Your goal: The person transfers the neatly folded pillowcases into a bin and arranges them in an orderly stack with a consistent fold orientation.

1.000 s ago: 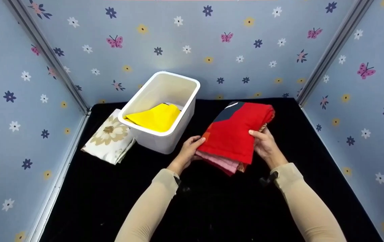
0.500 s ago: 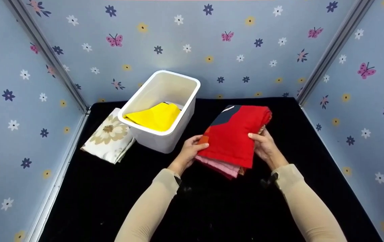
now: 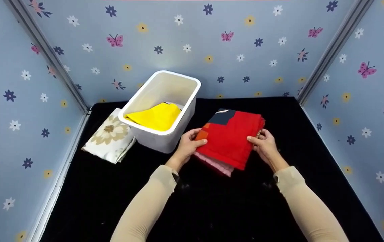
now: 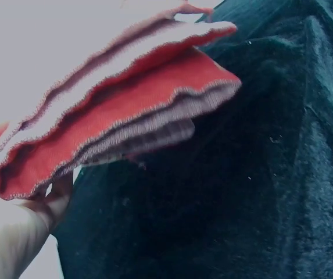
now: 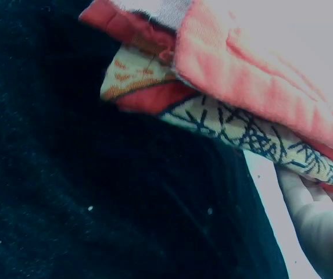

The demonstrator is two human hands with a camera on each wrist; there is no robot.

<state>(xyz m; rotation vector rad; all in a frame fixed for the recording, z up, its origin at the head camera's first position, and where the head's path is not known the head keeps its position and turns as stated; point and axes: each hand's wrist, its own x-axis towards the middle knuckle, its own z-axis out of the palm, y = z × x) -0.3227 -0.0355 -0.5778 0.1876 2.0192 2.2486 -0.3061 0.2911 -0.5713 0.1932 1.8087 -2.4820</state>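
Both hands hold a folded red cloth between them above the black surface, in the middle of the head view. It has dark blue and orange patches, and pink layers show under its front edge. My left hand pinches its left edge, thumb on top and fingers underneath. On the opposite edge, my right hand grips it the same way. In the left wrist view the layers of the cloth hang apart at the edge. A cream part with dark lines shows under the cloth in the right wrist view.
A white plastic bin stands left of the hands, with a yellow cloth inside. Partly behind the bin's left side lies a folded white cloth with a beige flower. Flower-patterned walls enclose the black-covered surface at the back and sides.
Both hands have brought the red cloth slightly toward the person and to the left, turning it a little. The bin and the other cloths have stayed put.
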